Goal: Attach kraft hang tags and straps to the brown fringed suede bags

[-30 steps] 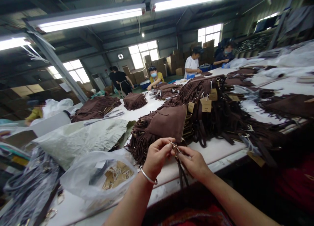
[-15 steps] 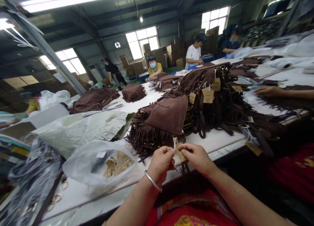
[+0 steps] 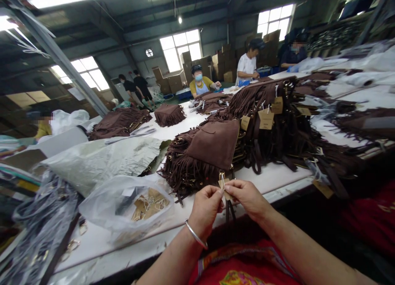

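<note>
My left hand (image 3: 207, 206) is closed in a pinch on a white string (image 3: 222, 180) hanging from the metal ring at the strap end of a brown fringed bag (image 3: 212, 147). Close beside it, my right hand (image 3: 248, 198) pinches a tan paper hang tag (image 3: 227, 193) at the string; the fingertips nearly meet and partly cover the tag. The bag lies on top of a stack of similar bags, its zipper side facing right. Dark straps dangle below my fingers at the table edge.
At left, a clear plastic bag (image 3: 123, 202) holds tan tags with white strings. A crumpled pale sheet (image 3: 105, 161) lies behind it. Right of the stack, more fringed bags (image 3: 271, 124) are heaped with tags hanging. Several people work around the white table (image 3: 98, 244).
My fingertips have come closer together at the string and tag. The co-worker's hand at right has left the view. The person in yellow has raised a hand.
</note>
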A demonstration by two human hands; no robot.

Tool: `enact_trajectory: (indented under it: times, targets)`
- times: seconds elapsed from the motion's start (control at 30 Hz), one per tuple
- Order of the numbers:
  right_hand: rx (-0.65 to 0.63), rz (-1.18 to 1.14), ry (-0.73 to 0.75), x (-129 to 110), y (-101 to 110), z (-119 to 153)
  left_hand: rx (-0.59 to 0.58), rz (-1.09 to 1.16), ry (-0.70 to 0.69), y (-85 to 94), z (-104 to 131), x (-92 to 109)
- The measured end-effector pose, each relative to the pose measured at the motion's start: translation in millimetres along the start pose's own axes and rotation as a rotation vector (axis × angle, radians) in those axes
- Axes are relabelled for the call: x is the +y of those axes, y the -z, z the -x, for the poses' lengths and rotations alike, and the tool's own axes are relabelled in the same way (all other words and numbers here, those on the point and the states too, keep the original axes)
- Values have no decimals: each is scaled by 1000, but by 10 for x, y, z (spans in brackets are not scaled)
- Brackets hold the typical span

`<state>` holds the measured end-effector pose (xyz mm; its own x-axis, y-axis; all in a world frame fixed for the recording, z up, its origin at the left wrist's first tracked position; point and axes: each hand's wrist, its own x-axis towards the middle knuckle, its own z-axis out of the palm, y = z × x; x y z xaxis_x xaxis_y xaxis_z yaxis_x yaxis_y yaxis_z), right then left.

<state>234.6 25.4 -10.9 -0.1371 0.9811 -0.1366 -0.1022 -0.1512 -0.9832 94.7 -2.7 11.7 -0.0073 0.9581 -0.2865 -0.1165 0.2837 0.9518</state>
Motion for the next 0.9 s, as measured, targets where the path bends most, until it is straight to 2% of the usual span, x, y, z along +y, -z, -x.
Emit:
enact_trajectory:
  times: [0.17, 0.3, 0.37, 0.47, 0.57, 0.63, 0.73, 0.9]
  targets:
    - [59, 90, 64, -51, 2, 19, -31, 231, -67, 41, -43, 28]
    - [81, 112, 84, -73, 88, 23, -166, 406, -15, 80, -42, 108]
    - [97, 90, 87, -53, 165, 13, -245, 352, 28, 112, -36, 126]
    - [120, 16, 69, 9, 247, -6, -300, 166, 76, 159, -24, 121]
    - [137, -41, 77, 42, 219, 13, -393, 125, 122, 179, 2, 111]
    - [127, -47, 97, 28, 157, 52, -467, 144, 106, 176, 27, 114]
    - [76, -22, 115, -2, 95, 117, -510, 124, 22, 168, 66, 137]
    - [21, 86, 183, 20, 150, 131, -555, 87, -28, 167, 102, 160]
